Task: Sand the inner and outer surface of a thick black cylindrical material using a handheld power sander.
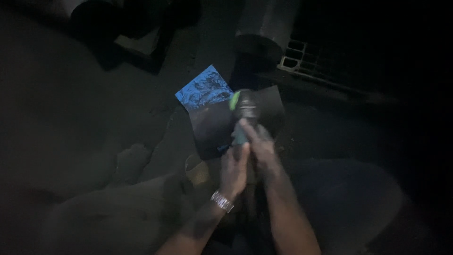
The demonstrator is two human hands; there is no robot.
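At frame centre, both hands meet on a dark handheld tool (244, 115) with a green band at its top end; left hand (234, 171), metal watch (222, 201) on the wrist, wraps the lower body, right hand (261, 146) grips just above it, fingers curled tight, blurred. Tool sits over a dark square sheet (212, 127) whose blue patterned corner (204, 89) points to 11 o'clock. At 1 o'clock a grey cylinder (264, 23) stands, a pale grid grate (295, 56) beside it. Ground (71, 118) is dim, detail lost
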